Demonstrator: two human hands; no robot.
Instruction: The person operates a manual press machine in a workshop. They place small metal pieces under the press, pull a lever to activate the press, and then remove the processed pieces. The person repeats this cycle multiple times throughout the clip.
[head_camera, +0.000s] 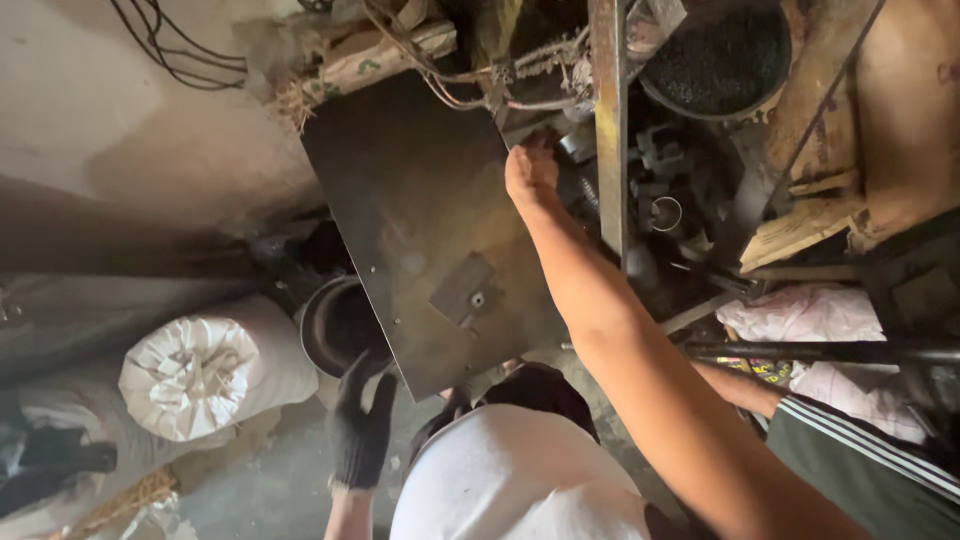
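Observation:
A large dark metal plate (420, 210) leans tilted in the middle of the view, with a small square patch and bolt on its face. My right hand (530, 172) reaches up along a bare arm and grips the plate's upper right edge, fingers curled behind it. Another person in a white shirt (520, 475) crouches below the plate. That person's black-gloved hand (360, 425) holds the plate's lower corner. My left hand is out of sight.
A rusty upright steel bar (608, 120) and greasy machine parts (665, 195) stand right of the plate. A dark round pan (338, 325) and a tied white sack (200, 370) lie at the left. A bowl of dark grains (720, 55) sits top right. A striped sleeve (870, 470) shows at the lower right.

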